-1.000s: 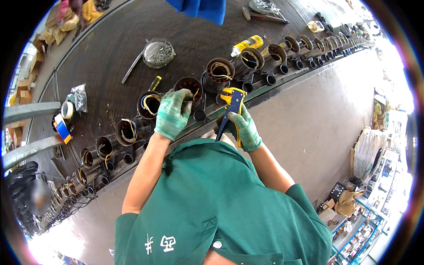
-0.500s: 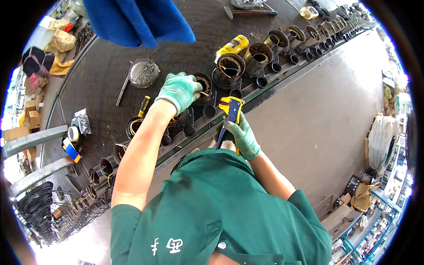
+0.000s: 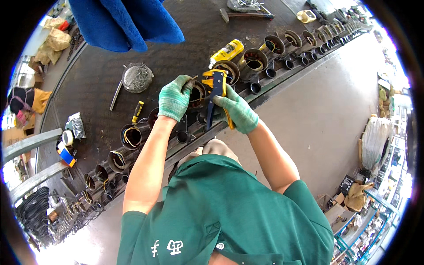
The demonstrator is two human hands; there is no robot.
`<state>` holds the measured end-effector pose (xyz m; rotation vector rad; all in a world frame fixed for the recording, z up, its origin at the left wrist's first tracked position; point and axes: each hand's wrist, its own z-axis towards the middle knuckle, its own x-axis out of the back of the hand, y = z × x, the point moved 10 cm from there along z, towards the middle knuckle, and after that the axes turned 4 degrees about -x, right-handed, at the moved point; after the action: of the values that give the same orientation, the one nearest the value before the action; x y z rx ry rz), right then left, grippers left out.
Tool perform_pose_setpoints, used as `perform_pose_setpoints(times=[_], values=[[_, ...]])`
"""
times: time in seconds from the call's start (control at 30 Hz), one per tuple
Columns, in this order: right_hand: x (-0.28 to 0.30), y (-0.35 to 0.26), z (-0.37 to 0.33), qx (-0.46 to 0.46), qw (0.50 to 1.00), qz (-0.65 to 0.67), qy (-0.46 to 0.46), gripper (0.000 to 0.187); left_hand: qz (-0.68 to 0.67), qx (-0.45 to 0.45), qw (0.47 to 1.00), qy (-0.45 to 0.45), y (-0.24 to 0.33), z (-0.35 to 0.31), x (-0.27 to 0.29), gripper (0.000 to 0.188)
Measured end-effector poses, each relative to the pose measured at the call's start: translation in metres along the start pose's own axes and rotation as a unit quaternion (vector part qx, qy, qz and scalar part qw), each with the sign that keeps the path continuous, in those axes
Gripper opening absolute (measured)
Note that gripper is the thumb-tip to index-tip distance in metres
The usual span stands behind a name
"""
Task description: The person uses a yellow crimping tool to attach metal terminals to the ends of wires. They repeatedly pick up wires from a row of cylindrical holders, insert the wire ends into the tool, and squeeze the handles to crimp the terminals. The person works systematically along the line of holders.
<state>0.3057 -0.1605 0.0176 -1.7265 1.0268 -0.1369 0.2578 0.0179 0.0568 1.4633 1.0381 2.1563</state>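
My right hand, in a green-and-white glove, is wrapped round the yellow and dark blue wire stripper. The tool's yellow jaws point away from me, over the row of cylinders. My left hand, gloved alike, pinches a thin wire whose tip shows past the fingertips, close to the jaws. Wire and jaws look apart. Below the two hands stands an open dark metal cylinder, partly hidden by the left fingers. Behind the stripper sits another cylinder with windings inside.
More cylinders with wires run in a row along the table's near edge. On the dark table lie a yellow screwdriver, a dish of small metal parts, a yellow can and a hammer. A blue cloth hangs at the upper left.
My left hand has risen out of the cylinder with the wire between its fingers. The stripper in my right hand has come left and away from me, closer to the left hand.
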Motion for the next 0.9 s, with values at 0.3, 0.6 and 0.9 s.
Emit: perform_pose_setpoints(times=[0.3,0.6,0.9], values=[[-0.023,-0.009,-0.007,-0.081,0.996,0.033,0.012,0.059,-0.063,-0.008,0.998,-0.005,-0.012,-0.008,-0.01,0.022],[-0.019,-0.027,0.007,-0.069,0.995,-0.073,0.003,0.048,-0.031,-0.031,0.999,-0.018,0.001,-0.004,0.001,0.022],[0.017,-0.049,0.053,-0.038,0.998,0.018,-0.054,0.054,0.004,0.082,0.996,0.045,-0.005,0.001,0.004,0.02]])
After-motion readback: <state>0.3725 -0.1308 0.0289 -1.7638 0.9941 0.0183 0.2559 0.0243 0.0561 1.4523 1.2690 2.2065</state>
